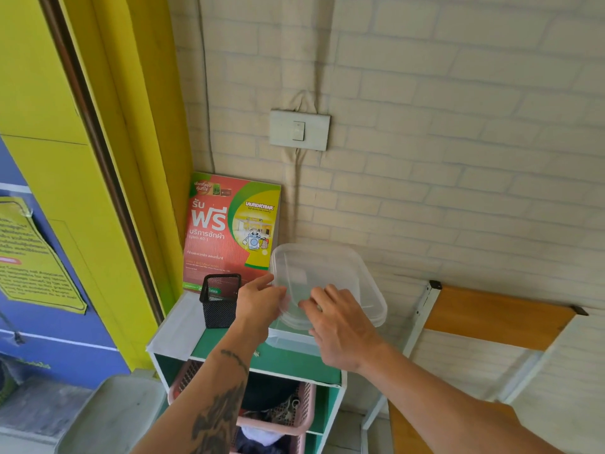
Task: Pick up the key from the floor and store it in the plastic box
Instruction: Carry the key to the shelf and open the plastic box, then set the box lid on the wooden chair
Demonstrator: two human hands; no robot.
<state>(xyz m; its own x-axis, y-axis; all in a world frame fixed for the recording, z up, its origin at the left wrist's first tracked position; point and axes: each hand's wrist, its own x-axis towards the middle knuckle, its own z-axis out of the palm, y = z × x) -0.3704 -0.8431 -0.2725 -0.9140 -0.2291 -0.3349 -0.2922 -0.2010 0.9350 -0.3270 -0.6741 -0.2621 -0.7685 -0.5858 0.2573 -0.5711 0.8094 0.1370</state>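
The key cannot be made out with certainty; a small metallic glint (256,353) shows on the green surface (294,363) just under the left forearm, but whether that is the key cannot be told, and nothing is plainly seen inside the box (291,339). The clear box stands on the surface near its right end, with the clear lid (330,276) tilted up over it, its far edge raised toward the wall. The step in hand is judged to be the handling of the lid, either its opening or its closing. It would be done well if the box were steadied low while the lid is guided squarely over the rim, so that the light box is not dragged off the edge. The left hand (258,301) is reached in from the left, fingers curled on the lid's left rim in a light pinch. The right hand (340,326) is laid palm-down over the near rim, fingers spread and bent; whether anything is held beneath it cannot be told. Both forearms are stretched forward and upward. A black mesh cup (220,299) stands just left of the box, with a red poster (230,231) propped behind.
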